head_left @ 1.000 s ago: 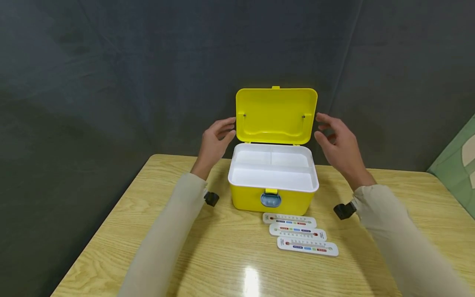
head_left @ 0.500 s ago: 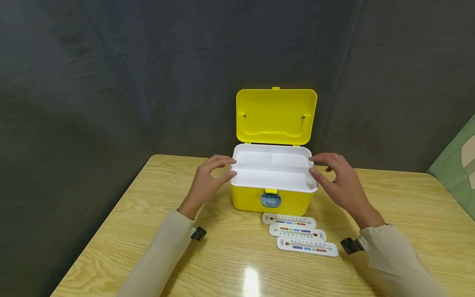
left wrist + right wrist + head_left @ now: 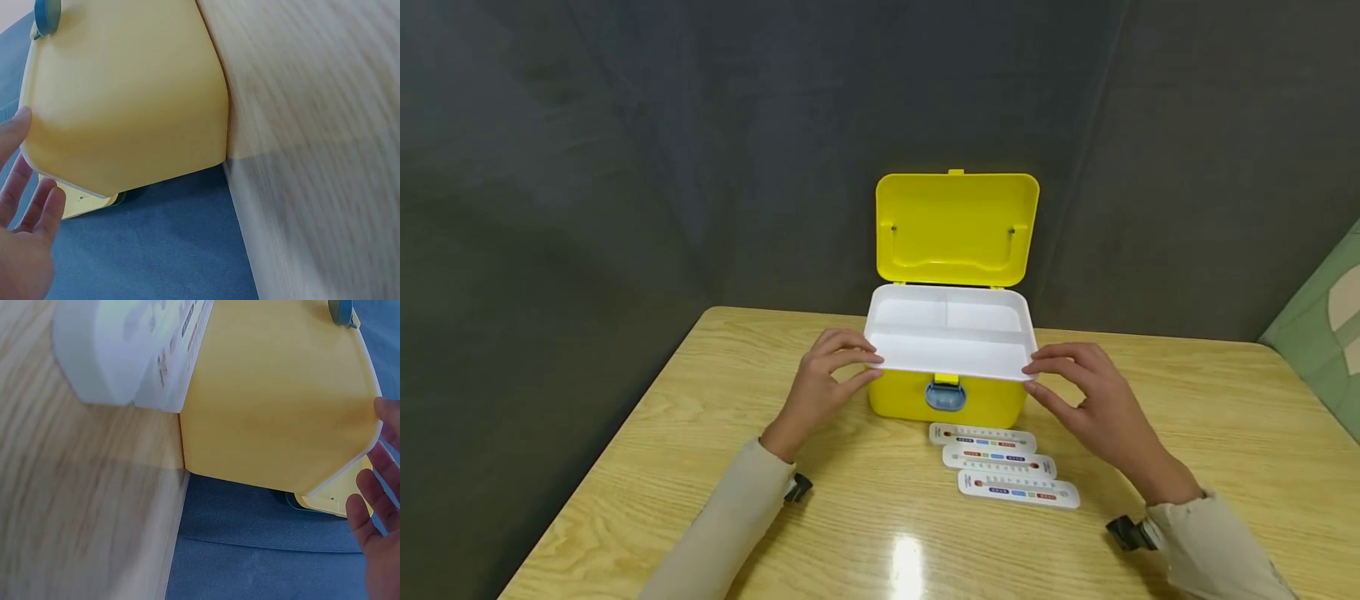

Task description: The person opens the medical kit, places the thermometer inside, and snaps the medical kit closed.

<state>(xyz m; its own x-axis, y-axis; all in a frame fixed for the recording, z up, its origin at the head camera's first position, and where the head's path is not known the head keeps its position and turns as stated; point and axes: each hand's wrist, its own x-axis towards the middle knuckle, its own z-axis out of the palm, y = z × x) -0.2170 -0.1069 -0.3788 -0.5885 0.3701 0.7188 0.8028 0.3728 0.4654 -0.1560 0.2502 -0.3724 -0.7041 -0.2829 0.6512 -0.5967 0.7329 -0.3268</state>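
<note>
A yellow storage box stands on the table with its yellow lid raised. A white divided tray sits in its top, over a blue-grey latch at the front. My left hand pinches the tray's rim at the front left corner, thumb below and fingertips over the edge. At the front right corner my right hand pinches the rim likewise. In the left wrist view the left thumb lies against the rim by the box wall.
Three white strip thermometers, one in front, one in the middle and one at the back, lie before the box. A dark curtain hangs behind the wooden table.
Both hands have come down and toward the viewer, from beside the raised lid to the tray's front corners, where they pinch the rim. The box and thermometers have stayed in place.
</note>
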